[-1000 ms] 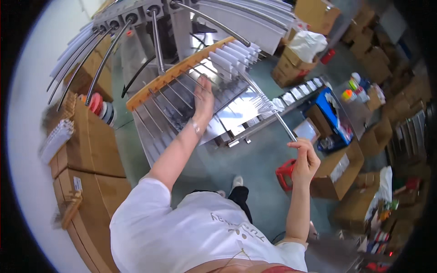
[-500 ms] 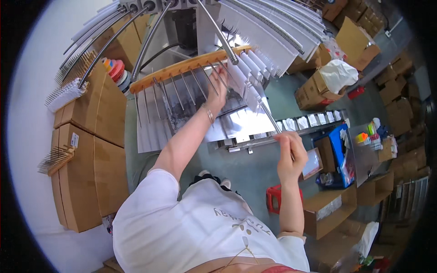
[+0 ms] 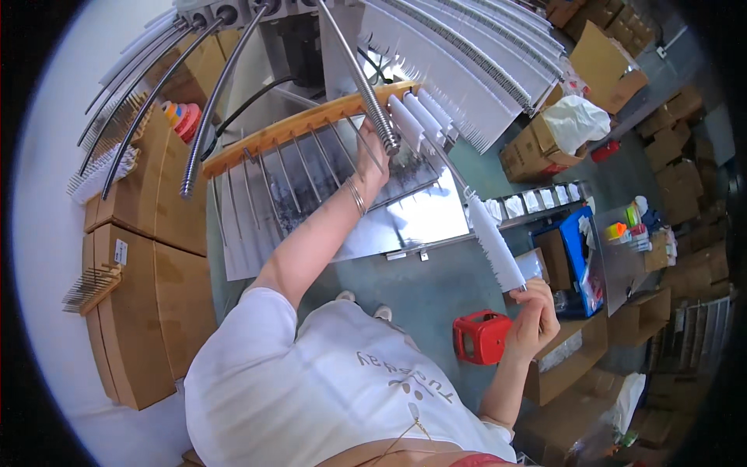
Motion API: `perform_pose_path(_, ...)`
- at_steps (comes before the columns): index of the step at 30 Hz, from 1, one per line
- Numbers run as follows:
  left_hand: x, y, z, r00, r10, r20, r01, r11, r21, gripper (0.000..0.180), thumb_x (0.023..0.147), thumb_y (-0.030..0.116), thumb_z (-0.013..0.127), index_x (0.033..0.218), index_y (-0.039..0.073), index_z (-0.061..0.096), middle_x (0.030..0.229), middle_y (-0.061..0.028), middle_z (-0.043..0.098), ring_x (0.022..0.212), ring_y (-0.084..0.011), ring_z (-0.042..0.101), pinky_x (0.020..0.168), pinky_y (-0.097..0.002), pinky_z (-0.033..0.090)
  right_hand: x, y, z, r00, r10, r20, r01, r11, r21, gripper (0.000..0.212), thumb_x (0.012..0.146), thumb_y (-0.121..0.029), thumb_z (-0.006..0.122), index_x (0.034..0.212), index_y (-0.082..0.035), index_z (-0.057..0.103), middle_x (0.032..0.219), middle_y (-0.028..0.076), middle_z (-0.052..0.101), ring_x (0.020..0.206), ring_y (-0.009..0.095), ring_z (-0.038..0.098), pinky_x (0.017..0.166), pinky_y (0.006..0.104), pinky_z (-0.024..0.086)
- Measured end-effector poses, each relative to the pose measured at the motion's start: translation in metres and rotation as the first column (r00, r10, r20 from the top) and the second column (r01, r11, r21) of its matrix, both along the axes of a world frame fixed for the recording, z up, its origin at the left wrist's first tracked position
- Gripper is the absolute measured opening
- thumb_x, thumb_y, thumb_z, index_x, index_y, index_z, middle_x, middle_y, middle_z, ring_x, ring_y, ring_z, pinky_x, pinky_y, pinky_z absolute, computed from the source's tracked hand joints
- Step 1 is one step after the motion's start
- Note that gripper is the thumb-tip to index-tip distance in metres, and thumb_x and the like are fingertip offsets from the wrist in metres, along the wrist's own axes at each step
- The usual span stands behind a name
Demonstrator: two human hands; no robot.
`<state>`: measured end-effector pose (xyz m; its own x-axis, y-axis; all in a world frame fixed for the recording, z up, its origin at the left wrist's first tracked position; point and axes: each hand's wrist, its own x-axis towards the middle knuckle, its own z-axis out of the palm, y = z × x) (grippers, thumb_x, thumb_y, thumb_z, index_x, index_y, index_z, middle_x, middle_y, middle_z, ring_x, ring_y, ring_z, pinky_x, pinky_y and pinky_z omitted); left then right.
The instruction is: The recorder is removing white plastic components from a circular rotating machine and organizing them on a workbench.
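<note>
My left hand (image 3: 373, 152) reaches up under a wooden rack (image 3: 299, 135) with a row of thin metal pins. Its fingers are closed at the bar, partly hidden behind a metal rod with a coiled tip (image 3: 373, 101). Several white rolls (image 3: 420, 117) sit on the pins at the rack's right end. To the right, my right hand (image 3: 533, 315) pinches the near end of a white roll with a fringed edge (image 3: 494, 245). A thin metal rod (image 3: 451, 167) runs from the roll's far end back toward the rack.
A metal table (image 3: 424, 214) lies under the rack. White sheets with coiled edges (image 3: 467, 66) hang at upper right, and dark curved rods (image 3: 214, 109) stick out at upper left. Cardboard boxes (image 3: 124, 303) are stacked left. A red stool (image 3: 481, 337) stands below my right hand.
My right hand has moved down and right, toward me. The white roll has come away from the rack to its present place. My left hand has stayed at the rack.
</note>
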<state>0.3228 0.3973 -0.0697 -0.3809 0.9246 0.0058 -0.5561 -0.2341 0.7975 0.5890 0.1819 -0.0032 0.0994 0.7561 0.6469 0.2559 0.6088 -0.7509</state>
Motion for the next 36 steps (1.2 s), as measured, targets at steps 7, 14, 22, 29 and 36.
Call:
perform_pose_path(7, 0.011, 0.001, -0.002, 0.999, 0.031, 0.021, -0.032, 0.998, 0.057, 0.02, 0.093, 0.019, 0.047, 0.102, 0.005, 0.058, 0.095, -0.0007, 0.058, 0.088, -0.0104, 0.051, 0.082, -0.0241, 0.038, -0.031, 0.04, 0.006, 0.984, -0.026, 0.179, 0.03, 0.999, -0.02, 0.013, 0.083, 0.001, 0.051, 0.074, 0.004, 0.059, 0.073, 0.009, 0.058, 0.071, 0.019, 0.052, 0.069, 0.0287, 0.039)
perform_pose_path(14, 0.041, -0.051, 0.004, 0.936, -0.012, -0.351, 0.063, 0.989, 0.135, 0.024, 0.096, 0.016, 0.045, 0.108, -0.002, 0.054, 0.097, -0.0019, 0.057, 0.088, -0.0083, 0.049, 0.081, -0.0227, 0.039, 0.0, 0.043, -0.013, 0.991, 0.091, -0.097, -0.094, 0.995, -0.031, 0.027, 0.093, -0.017, 0.049, 0.073, 0.0, 0.056, 0.073, 0.007, 0.053, 0.073, 0.017, 0.046, 0.069, 0.0289, 0.035)
perform_pose_path(22, 0.098, -0.093, 0.023, 0.989, -0.103, -0.109, 0.114, 0.988, 0.101, 0.026, 0.095, 0.026, 0.05, 0.092, 0.002, 0.059, 0.086, 0.0007, 0.056, 0.079, -0.0054, 0.047, 0.07, -0.021, 0.038, 0.06, 0.008, -0.027, 0.968, 0.103, -0.228, -0.092, 0.994, 0.062, 0.04, 0.089, -0.037, 0.054, 0.07, -0.002, 0.055, 0.069, 0.005, 0.046, 0.071, 0.019, 0.041, 0.068, 0.0333, 0.033)
perform_pose_path(29, 0.156, -0.079, 0.027, 0.827, -0.531, 0.184, 0.553, 0.827, -0.099, 0.02, 0.088, 0.023, 0.056, 0.079, 0.006, 0.058, 0.07, -0.0079, 0.062, 0.068, -0.0177, 0.061, 0.064, -0.0291, 0.049, 0.037, -0.074, -0.001, 0.806, -0.094, 0.584, -0.07, 0.965, 0.251, 0.032, 0.063, -0.038, 0.079, 0.077, -0.014, 0.064, 0.071, 0.001, 0.05, 0.067, 0.019, 0.05, 0.064, 0.037, 0.038)
perform_pose_path(36, 0.226, -0.127, -0.016, 0.384, -0.869, 0.313, 0.906, 0.289, -0.31, 0.021, 0.081, 0.024, 0.059, 0.073, 0.005, 0.059, 0.071, -0.0096, 0.063, 0.069, -0.0208, 0.061, 0.065, -0.0316, 0.049, 0.027, -0.115, 0.012, 0.656, 0.298, 0.693, -0.391, 0.92, -0.025, 0.012, 0.07, -0.015, 0.059, 0.077, -0.006, 0.054, 0.073, 0.005, 0.044, 0.077, 0.021, 0.047, 0.077, 0.0377, 0.038)
